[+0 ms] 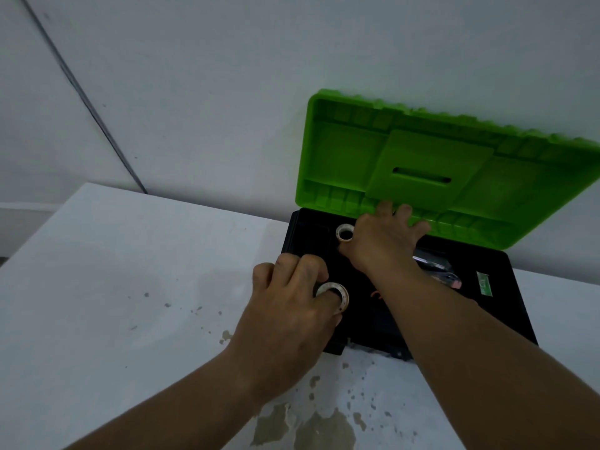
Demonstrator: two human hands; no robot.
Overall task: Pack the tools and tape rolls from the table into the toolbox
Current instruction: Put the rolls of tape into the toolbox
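A black toolbox (516, 306) stands on the white table with its green lid (422, 157) raised against the wall. My left hand (289, 319) is over the box's front left corner, shut on a pale tape roll (337, 292) pinched at its fingertips. My right hand (383, 241) reaches into the back of the box with fingers spread near the lid's lower edge. A second tape roll (344, 232) lies in the box beside its thumb. To the right of my forearm, tools (438, 271) with metal and red parts lie inside, partly hidden.
The white table (113, 287) carries dark specks and chipped, stained patches (311, 427) near its front edge. A grey wall rises right behind the box. A green label (483, 282) is on the box's right part. The table's left edge drops off at far left.
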